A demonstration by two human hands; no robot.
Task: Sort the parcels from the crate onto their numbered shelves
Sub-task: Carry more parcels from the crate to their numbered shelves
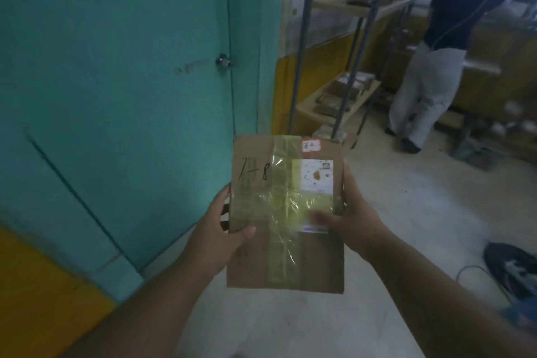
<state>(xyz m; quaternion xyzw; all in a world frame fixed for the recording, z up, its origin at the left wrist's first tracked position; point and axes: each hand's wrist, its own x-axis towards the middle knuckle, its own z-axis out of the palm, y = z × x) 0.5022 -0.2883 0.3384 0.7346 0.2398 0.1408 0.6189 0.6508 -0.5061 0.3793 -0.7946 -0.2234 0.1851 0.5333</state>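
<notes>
Fingers of both hands are clamped on the parcel. The left hand takes its left edge, with the thumb lying on the top face near the lower left and the other fingers hidden underneath. The right hand takes the right edge, its thumb pressing on the taped middle of the face. The parcel is held in the air in front of the body, above the pale floor, face up toward the camera, and it touches no shelf.

The step in hand seems to be reading the number and carrying the parcel to its place. To do it well, I think one should keep the face turned up so that the handwritten mark "1-8" stays readable, hold both edges firmly because the glossy tape can be slippery, and check the number against the shelf before putting it down.

The parcel is a flat brown cardboard box, wrapped across with yellowish clear tape that shines and wrinkles. A white label with a brown stain sits at its upper right, and a small sticker with red border at the top edge.

Further away, a metal shelf rack with more parcels stands along the wall, and another person stands beside it. A teal door is on the left.
</notes>
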